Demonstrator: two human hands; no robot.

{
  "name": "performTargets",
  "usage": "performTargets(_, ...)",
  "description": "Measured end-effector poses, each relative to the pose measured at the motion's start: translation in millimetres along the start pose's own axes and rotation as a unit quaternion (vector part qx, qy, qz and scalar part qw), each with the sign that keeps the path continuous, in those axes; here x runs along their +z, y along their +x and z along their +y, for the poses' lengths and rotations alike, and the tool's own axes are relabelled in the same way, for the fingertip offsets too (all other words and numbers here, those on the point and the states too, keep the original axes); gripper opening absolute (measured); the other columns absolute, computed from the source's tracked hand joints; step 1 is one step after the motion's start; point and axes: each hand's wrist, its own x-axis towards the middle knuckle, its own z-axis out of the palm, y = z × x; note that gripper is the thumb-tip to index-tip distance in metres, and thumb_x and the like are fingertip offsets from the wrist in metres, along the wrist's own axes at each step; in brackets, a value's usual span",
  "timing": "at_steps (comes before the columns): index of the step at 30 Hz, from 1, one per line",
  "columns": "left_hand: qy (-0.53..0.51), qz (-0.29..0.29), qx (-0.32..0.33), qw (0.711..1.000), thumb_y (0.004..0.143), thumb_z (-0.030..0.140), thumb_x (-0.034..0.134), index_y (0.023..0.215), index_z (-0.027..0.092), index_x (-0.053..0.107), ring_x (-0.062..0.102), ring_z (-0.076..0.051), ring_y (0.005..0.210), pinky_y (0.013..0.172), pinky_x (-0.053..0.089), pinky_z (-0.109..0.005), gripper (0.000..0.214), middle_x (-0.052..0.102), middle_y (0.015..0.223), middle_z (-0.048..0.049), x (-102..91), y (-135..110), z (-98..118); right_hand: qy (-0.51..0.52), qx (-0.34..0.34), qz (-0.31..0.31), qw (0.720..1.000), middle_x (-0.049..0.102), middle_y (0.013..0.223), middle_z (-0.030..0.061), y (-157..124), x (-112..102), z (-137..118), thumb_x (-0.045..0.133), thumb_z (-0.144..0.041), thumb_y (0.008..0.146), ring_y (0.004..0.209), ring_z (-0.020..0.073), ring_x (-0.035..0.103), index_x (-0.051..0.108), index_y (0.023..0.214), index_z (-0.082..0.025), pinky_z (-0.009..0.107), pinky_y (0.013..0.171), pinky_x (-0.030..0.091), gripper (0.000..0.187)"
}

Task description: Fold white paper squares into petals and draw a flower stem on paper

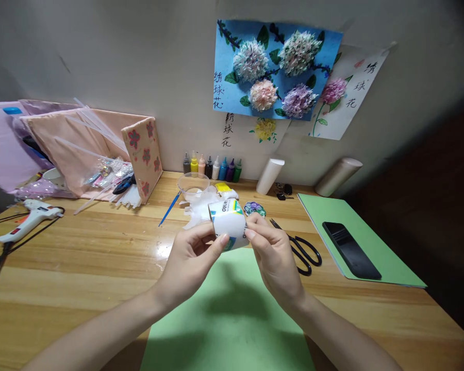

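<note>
Here, I see the left hand (191, 252) and right hand (275, 253) gripping a labelled tube (231, 222); a pink box (151, 165) holds plastic packets (114, 171).

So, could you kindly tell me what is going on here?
A person is holding a printed white cylinder in both hands, above the near green sheet. The left hand grips its left end, thumb on the outside, while the right hand's fingers pinch the right edge. The scissors lie beside the right hand, and the glue gun rests on the table's left side.
</note>
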Motion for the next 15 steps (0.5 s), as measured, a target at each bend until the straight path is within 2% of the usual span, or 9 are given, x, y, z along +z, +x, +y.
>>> performTargets(6, 0.009, 0.009, 0.002, 1.000, 0.085, 0.026, 0.059, 0.108, 0.018, 0.067, 0.060, -0.014, 0.085, 0.074, 0.048, -0.021, 0.025, 0.069, 0.095, -0.0042, -1.1, 0.6, -1.0, 0.008, 0.000, -0.017, 1.000, 0.039, 0.078, 0.0007, 2.2, 0.2, -0.1, 0.050, -0.021, 0.087, 0.076, 0.0141, 0.037, 0.064, 0.071, -0.021, 0.027, 0.068, 0.031, 0.021)
performTargets(11, 0.032, -0.020, 0.016, 0.999, 0.086, 0.027, 0.057, 0.109, 0.018, 0.066, 0.058, -0.016, 0.089, 0.081, 0.047, -0.025, 0.026, 0.066, 0.097, -0.0055, -3.0, 1.2, 3.6, -0.011, -0.015, -0.014, 1.000, 0.039, 0.077, 0.0005, 2.0, 0.6, -2.6, 0.051, -0.024, 0.088, 0.075, 0.0139, 0.037, 0.061, 0.067, -0.020, 0.027, 0.069, 0.032, 0.023)
performTargets(15, 0.066, -0.025, 0.027, 0.997, 0.087, 0.028, 0.054, 0.110, 0.017, 0.065, 0.057, -0.016, 0.084, 0.078, 0.047, -0.026, 0.028, 0.064, 0.093, -0.0068, -5.8, 1.8, 3.4, -0.003, -0.023, -0.019, 1.000, 0.040, 0.081, 0.0010, 2.2, 1.7, -2.5, 0.052, -0.024, 0.086, 0.079, 0.0144, 0.039, 0.064, 0.072, -0.021, 0.027, 0.072, 0.036, 0.018)
